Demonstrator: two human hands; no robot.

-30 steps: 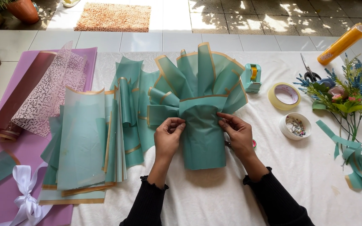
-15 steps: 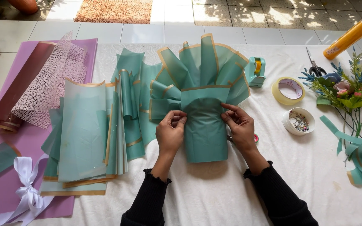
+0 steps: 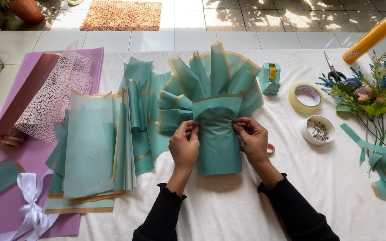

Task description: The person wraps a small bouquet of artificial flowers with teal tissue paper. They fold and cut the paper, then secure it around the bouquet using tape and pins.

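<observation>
A teal wrapping-paper bundle with gold edges [image 3: 217, 134] lies on the white cloth, fanned out at the top and gathered into a narrow waist. My left hand [image 3: 185, 145] pinches the paper at the left side of the waist. My right hand [image 3: 252, 139] pinches the right side. Both sleeves are black. A small pink tape roll [image 3: 270, 149] peeks out beside my right wrist.
Folded teal sheets [image 3: 92, 151] lie to the left, with pink mesh paper [image 3: 56, 96] and a white ribbon bow [image 3: 30, 201] on a purple sheet. To the right are a teal tape dispenser [image 3: 270, 78], a tape roll [image 3: 305, 97], a small bowl [image 3: 317, 130], scissors [image 3: 333, 71], artificial flowers [image 3: 369, 98] and a yellow roll [image 3: 371, 39].
Both hands have stayed at the waist of the bundle, with the fingers shifting slightly inward on the paper. The view has tilted a little.
</observation>
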